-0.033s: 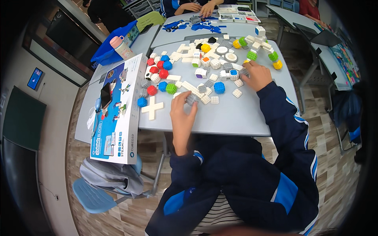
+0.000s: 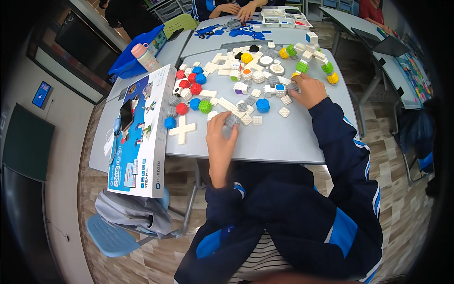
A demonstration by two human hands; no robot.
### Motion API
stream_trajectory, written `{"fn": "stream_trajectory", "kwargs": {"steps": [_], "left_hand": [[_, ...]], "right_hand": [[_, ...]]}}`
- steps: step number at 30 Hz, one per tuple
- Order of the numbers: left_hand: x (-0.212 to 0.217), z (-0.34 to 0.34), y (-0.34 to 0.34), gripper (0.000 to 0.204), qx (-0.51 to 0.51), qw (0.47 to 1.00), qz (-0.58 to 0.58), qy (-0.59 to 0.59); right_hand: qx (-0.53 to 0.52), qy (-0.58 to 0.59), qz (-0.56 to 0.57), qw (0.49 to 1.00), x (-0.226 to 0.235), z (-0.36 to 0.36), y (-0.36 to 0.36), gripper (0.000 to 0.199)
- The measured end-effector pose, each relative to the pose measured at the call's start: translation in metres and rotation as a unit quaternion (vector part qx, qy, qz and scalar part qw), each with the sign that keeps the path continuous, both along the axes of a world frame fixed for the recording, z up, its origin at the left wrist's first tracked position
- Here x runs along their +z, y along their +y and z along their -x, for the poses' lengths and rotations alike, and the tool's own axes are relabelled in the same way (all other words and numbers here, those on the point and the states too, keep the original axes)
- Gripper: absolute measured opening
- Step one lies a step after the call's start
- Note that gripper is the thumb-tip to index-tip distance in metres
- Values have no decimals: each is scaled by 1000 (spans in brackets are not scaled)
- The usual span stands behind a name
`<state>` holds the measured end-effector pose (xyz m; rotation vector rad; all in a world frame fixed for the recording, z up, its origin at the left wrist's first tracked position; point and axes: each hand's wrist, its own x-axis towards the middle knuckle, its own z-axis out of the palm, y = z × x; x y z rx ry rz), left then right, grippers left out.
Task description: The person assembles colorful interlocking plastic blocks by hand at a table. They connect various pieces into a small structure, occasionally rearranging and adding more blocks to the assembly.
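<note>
My left hand (image 2: pixel 220 142) is closed round a grey studded block (image 2: pixel 231 121) near the front middle of the table. Between the fingers of my right hand (image 2: pixel 309 91) is another grey studded block (image 2: pixel 293 87), partly covered by them. That block sits against a white block with a blue square face (image 2: pixel 280 89), with more grey and white pieces to its left. A blue studded block (image 2: pixel 263 105) and several small flat square plates (image 2: pixel 284 112) lie between my hands. Left of my left hand are a green block (image 2: pixel 205 107) and a white cross-shaped piece (image 2: pixel 182 130).
A built figure of white, green and yellow blocks (image 2: pixel 312 49) stands at the back right. Red, blue and white blocks are heaped at the left. A large printed box (image 2: pixel 156 142), a bottle (image 2: pixel 145 57) and a blue bin (image 2: pixel 127 66) line the left side. Another person's hands (image 2: pixel 246 12) work opposite.
My left hand and its grey block have shifted very slightly to the right. My right hand stays in place on its block.
</note>
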<state>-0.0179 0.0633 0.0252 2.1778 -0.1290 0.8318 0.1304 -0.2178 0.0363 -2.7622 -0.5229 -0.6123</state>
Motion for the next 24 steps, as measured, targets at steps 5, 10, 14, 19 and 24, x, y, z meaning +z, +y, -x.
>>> {"fn": "stream_trajectory", "kwargs": {"steps": [5, 10, 14, 19, 24], "left_hand": [[-13, 3, -10, 39, -17, 999, -33, 20], [-19, 5, -19, 40, -51, 997, -44, 20], [-26, 2, -28, 43, -82, 996, -26, 29], [-33, 1, -34, 44, -89, 996, -20, 13], [-32, 3, -33, 42, -85, 996, -11, 6]], "right_hand": [[33, 50, -32, 998, -3, -12, -10, 37], [56, 72, -48, 995, 4, -7, -7, 39], [69, 57, -156, 984, 11, -3, -1, 38], [140, 7, -231, 963, 15, -20, 16, 36], [152, 62, -71, 984, 23, -53, 34, 35]]}}
